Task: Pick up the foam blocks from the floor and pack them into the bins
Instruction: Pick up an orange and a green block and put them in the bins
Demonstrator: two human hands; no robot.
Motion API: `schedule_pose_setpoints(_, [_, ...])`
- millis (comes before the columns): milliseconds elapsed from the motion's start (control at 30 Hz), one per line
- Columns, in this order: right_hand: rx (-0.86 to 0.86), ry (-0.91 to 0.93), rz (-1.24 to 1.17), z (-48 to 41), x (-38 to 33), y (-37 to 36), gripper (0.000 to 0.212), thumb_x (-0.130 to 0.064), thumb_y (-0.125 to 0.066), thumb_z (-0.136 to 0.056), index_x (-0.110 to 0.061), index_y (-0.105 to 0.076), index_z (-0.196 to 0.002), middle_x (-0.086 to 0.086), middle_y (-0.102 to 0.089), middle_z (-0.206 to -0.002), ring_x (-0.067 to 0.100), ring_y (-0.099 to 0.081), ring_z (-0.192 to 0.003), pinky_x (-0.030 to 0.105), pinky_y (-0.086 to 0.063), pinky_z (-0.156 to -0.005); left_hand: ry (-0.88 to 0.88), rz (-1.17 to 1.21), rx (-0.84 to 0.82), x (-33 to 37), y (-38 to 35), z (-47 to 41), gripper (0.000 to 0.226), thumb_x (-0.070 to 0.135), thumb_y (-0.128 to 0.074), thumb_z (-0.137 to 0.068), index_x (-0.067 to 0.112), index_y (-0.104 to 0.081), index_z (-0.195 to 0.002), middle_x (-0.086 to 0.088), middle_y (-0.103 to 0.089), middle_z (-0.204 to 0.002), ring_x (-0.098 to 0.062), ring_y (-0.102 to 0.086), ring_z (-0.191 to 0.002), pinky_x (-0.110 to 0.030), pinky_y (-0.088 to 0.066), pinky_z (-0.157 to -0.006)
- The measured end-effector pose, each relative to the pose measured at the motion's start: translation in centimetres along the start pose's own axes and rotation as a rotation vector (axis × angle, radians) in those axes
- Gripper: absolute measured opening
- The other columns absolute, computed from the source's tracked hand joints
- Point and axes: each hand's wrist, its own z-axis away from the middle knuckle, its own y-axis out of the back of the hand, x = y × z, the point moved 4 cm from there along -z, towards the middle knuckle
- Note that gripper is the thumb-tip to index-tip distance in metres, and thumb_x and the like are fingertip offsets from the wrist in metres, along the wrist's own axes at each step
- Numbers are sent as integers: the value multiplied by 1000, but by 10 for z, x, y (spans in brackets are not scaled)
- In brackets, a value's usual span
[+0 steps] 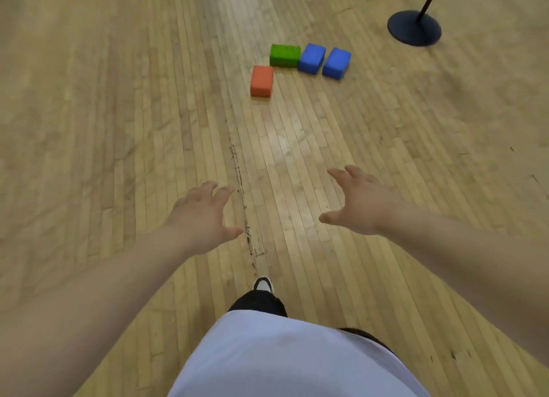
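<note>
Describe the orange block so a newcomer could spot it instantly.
Start at the black stand base at upper right. Left of it lie the green block and two blue blocks. The orange block lies nearer than those, the only orange one.

Head-worn view, down toward floor (89,129)

Orange block (261,80), green block (284,55) & 2 blue blocks (311,57) (336,63) lie clustered on floor.

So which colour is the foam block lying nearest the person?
Orange foam block, seen in the head view.
</note>
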Motion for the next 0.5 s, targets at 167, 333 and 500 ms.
schedule_pose_setpoints(167, [14, 37, -12, -81, -21, 49, 110, -71, -68, -79, -36, -5, -162, 3, -4, -171, 29, -11, -157, 52, -24, -123, 3, 15, -4, -25, 45, -69, 95, 74, -56, -87, 35, -11, -160, -8, -13, -168, -32, -18, -154, -54, -29, -121])
schedule_pose_setpoints(333, [-10, 61, 9, -164, -13, 87, 110, -70, -69, -79, -36, -4, -162, 4, -4, -171, 31, -12, -156, 51, -26, -123, 30, 47, -48, -28, 68, -139, 93, 74, -55, -88, 36, -10, -161, -8, -12, -168, -31, -15, -155, -53, -26, -122])
schedule_pose_setpoints(500, [-14, 83, 29, -260, 18, 136, 109, -69, -70, -80, -37, -5, -162, 5, -5, -171, 32, -13, -156, 52, -27, -122, 60, 29, -35, -13, 107, -239, 94, 74, -55, -87, 35, -12, -160, -9, -14, -167, -31, -17, -154, -54, -27, -121])
